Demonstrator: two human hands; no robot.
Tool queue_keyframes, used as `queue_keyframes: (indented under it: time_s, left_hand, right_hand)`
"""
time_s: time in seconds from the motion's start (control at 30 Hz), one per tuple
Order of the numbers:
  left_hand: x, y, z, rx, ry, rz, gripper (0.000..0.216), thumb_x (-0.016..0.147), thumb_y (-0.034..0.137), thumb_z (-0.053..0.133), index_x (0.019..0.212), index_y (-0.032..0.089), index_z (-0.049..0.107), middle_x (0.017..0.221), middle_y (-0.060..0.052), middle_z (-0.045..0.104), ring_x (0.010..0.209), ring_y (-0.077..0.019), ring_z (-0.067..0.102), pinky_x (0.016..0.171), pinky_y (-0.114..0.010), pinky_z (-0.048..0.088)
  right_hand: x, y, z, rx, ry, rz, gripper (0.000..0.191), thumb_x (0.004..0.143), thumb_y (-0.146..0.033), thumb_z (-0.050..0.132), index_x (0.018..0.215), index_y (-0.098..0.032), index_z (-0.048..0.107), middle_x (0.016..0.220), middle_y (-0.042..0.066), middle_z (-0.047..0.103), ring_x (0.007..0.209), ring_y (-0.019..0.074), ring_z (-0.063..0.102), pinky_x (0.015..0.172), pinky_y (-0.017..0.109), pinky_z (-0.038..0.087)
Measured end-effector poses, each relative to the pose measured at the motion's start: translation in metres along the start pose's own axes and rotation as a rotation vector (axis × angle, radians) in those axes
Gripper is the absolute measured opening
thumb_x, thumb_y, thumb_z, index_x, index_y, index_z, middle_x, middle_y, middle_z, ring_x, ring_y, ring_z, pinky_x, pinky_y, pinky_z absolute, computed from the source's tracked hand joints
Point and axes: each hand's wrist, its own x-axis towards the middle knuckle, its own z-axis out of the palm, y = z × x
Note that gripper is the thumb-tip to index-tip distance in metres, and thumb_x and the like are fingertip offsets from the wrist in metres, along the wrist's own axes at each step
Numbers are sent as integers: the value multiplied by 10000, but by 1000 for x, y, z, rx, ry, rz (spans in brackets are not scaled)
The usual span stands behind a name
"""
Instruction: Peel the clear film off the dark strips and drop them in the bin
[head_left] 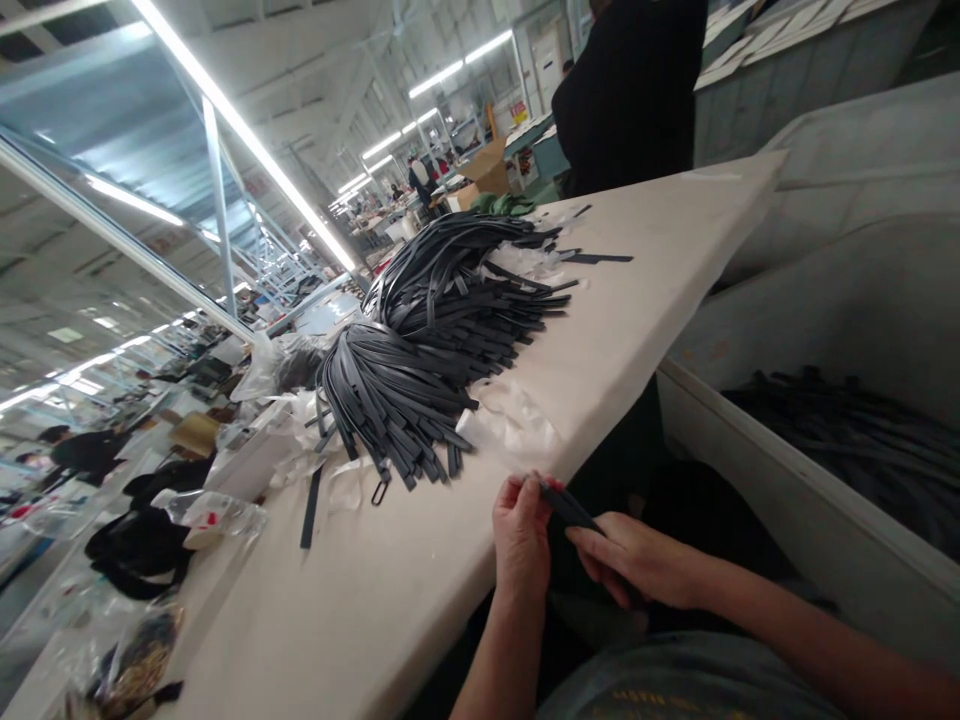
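My left hand (520, 535) and my right hand (637, 560) meet at the near edge of a long beige table (390, 600). Both pinch one black strap (568, 507) between them, the left at its end, the right along its length. Farther up the table lies a big heap of black straps (427, 350), fanned out in bundles on clear plastic wrap (510, 420). One loose strap (310, 505) and a small metal ring (379, 492) lie beside the heap.
A grey bin (787, 480) to my right holds more black straps (862, 440). A person in black (630, 90) stands at the table's far end. Plastic bags, black items and a cardboard piece (195, 432) crowd the left side.
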Motion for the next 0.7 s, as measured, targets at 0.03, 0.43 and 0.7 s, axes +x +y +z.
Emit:
queue_keyframes:
  time_s: [0.03, 0.43, 0.7]
  left_hand:
    - [0, -2, 0, 0, -14, -6, 356, 592, 369, 887, 772, 144, 679, 728, -25, 722, 714, -138, 700, 716, -228, 532]
    - [3, 14, -19, -101, 210, 22, 384, 511, 336, 921, 745, 147, 683, 765, -51, 734, 752, -170, 713, 732, -259, 548]
    - [-5, 34, -20, -25, 170, 170, 354, 529, 373, 905, 734, 144, 730, 779, -54, 746, 768, -155, 698, 731, -234, 528]
  right_hand:
    - [2, -2, 0, 13, -7, -6, 648, 890, -751, 330, 680, -175, 541, 513, 29, 535, 444, 135, 445, 405, 206, 343]
    - [-22, 0, -1, -120, 46, -3, 494, 906, -616, 366, 870, -169, 574, 597, 31, 602, 465, 164, 557, 437, 223, 384]
    - [-15, -19, 2, -243, 121, -211, 439, 976, -506, 337, 899, -178, 618, 734, 40, 675, 549, 175, 621, 529, 256, 435]
